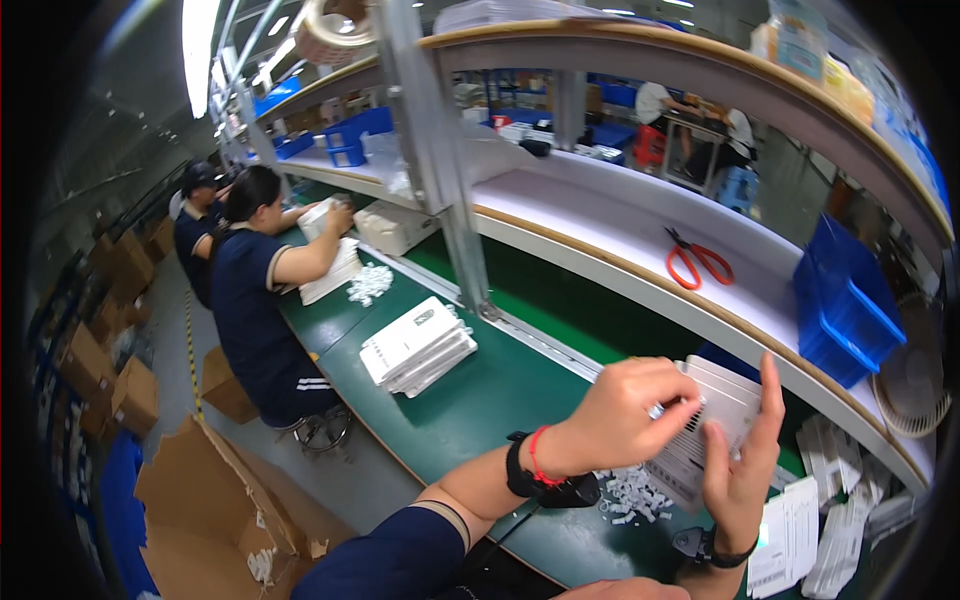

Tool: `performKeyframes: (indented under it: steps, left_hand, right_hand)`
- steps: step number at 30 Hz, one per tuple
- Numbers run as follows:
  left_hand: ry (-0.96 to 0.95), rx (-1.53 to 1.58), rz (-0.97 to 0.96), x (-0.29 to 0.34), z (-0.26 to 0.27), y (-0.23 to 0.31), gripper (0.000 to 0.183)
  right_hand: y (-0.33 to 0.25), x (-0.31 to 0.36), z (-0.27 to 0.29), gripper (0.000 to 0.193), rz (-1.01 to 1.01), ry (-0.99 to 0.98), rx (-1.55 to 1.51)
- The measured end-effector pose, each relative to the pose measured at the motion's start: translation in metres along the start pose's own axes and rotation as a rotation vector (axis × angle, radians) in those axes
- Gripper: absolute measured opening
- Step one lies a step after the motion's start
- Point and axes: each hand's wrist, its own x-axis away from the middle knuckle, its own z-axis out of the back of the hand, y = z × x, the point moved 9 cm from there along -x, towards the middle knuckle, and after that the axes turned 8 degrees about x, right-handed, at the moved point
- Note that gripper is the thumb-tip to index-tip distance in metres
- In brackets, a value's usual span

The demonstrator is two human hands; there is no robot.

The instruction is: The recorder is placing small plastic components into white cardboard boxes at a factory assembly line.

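Note:
A flat white plastic panel (724, 390) with dark slots and printing on its face stands tilted above the green bench. My right hand (745, 470) supports it, thumb on the face and fingers straight behind the edge. My left hand (640, 405) is pinched close to the slots; a small pale bit shows at its fingers, too small to name. Below the panel lies a heap of small white pieces (636, 497). Beside my right wrist are several white panels (785, 535), and a stack of similar panels (418, 345) sits farther left on the bench.
Over the bench runs a shelf with red-handled pliers (700, 262) and a blue bin (845, 300). A metal post (440, 160) rises at the bench's far edge. Left, a co-worker (270, 250) handles white parts. An open cardboard box (215, 510) stands at lower left.

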Motion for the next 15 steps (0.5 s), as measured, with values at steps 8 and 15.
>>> performKeyframes:
  steps: [8,15]
  left_hand:
    - [0.151,0.11,0.24,0.003,0.02,-0.028,0.005]
    - [0.126,0.191,0.349,0.008,0.013,-0.037,0.005]
  right_hand:
    - [0.022,-0.006,-0.036,0.041,-0.15,-0.172,-0.271]
    - [0.014,-0.005,-0.028,0.02,-0.135,-0.112,-0.309]
